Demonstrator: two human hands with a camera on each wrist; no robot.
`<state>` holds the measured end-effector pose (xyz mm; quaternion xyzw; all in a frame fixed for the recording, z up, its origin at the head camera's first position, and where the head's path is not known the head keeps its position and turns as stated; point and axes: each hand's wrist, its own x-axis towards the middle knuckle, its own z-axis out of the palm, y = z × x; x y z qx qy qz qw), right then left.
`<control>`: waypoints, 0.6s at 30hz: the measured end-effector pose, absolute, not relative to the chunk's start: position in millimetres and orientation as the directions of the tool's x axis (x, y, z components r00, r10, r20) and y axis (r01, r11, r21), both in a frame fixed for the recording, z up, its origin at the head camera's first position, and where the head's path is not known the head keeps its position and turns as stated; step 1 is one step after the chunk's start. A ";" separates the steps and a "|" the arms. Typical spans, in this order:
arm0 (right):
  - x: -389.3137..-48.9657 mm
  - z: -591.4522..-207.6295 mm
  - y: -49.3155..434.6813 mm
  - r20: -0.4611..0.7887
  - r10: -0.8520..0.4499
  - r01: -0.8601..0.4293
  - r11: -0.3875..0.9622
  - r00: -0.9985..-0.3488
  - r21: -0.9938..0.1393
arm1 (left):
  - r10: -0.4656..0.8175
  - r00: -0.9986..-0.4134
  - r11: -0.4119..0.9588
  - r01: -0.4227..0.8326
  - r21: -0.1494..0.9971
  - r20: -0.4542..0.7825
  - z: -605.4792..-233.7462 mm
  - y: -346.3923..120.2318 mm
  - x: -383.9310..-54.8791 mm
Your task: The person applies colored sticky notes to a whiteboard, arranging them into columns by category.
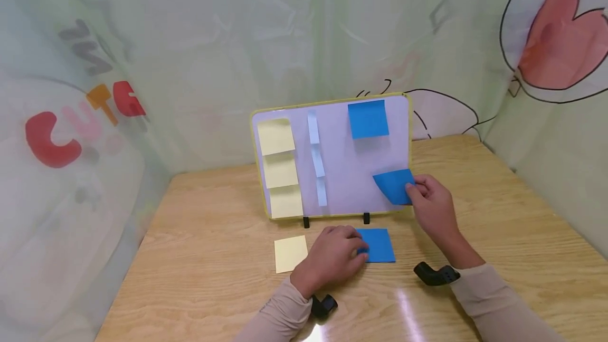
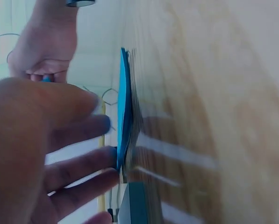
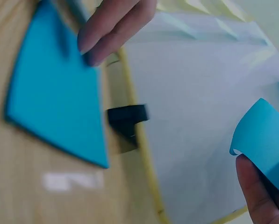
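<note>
My right hand point(image 1: 433, 207) pinches a blue sticky note point(image 1: 395, 186) by its right edge, in front of the lower right of a small whiteboard point(image 1: 339, 173). In the right wrist view this note point(image 3: 263, 140) curls at one corner by the thumb. My left hand point(image 1: 334, 255) is at the left side of a blue sticky note pad point(image 1: 379, 245) on the table, fingertips right at its edge. Seen from the left wrist, the fingers point(image 2: 83, 163) are extended beside the thin blue pad point(image 2: 124, 107). Another blue note point(image 1: 368, 119) is stuck at the board's upper right.
Three yellow notes point(image 1: 277, 136) run down the board's left side, beside three narrow pale-blue strips point(image 1: 313, 128). Black feet point(image 1: 366, 218) support the yellow-rimmed board. A yellow pad point(image 1: 291, 254) lies left of the left hand on the wooden table point(image 1: 204, 257). A printed curtain point(image 1: 214, 67) hangs behind.
</note>
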<state>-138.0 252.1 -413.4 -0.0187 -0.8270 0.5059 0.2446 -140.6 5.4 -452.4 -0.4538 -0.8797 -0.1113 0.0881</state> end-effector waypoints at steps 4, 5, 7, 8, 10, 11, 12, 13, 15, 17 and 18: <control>-144.0 -404.8 247.5 0.390 0.283 -0.224 0.477 -0.876 -0.850 | 0.757 -0.576 0.553 0.816 0.168 0.308 -450.3 3.9 -145.5; -145.2 -402.8 246.5 0.392 0.288 -0.223 0.479 -0.874 -0.849 | 0.753 -0.579 0.553 0.815 0.175 0.314 -449.5 3.4 -146.8; -147.7 -399.7 244.6 0.394 0.304 -0.216 0.483 -0.867 -0.848 | 0.748 -0.584 0.555 0.811 0.185 0.316 -447.9 2.5 -149.6; -148.7 -398.5 243.7 0.395 0.310 -0.213 0.487 -0.865 -0.847 | 0.745 -0.589 0.558 0.808 0.191 0.312 -446.7 2.1 -150.8; -150.8 -396.2 242.2 0.405 0.319 -0.211 0.498 -0.857 -0.841 | 0.743 -0.594 0.562 0.804 0.196 0.308 -444.5 1.8 -153.3; -151.8 -395.0 241.2 0.411 0.324 -0.214 0.501 -0.852 -0.838 | 0.742 -0.595 0.562 0.803 0.198 0.309 -443.0 1.9 -154.5; -152.8 -393.9 240.2 0.420 0.327 -0.219 0.505 -0.847 -0.835 | 0.741 -0.595 0.561 0.804 0.200 0.313 -441.4 2.3 -155.7; -153.8 -392.4 239.3 0.430 0.327 -0.229 0.504 -0.842 -0.833 | 0.739 -0.594 0.560 0.804 0.202 0.317 -439.5 2.9 -156.8; -155.8 -389.2 236.8 0.451 0.326 -0.252 0.501 -0.831 -0.828 | 0.738 -0.591 0.556 0.806 0.201 0.326 -435.5 4.1 -159.0; -157.7 -385.8 233.5 0.471 0.319 -0.272 0.508 -0.823 -0.818 | 0.734 -0.595 0.556 0.803 0.214 0.329 -431.5 5.0 -161.1; -158.7 -384.2 231.8 0.479 0.313 -0.279 0.513 -0.820 -0.812 | 0.729 -0.601 0.559 0.799 0.221 0.328 -429.5 5.3 -162.3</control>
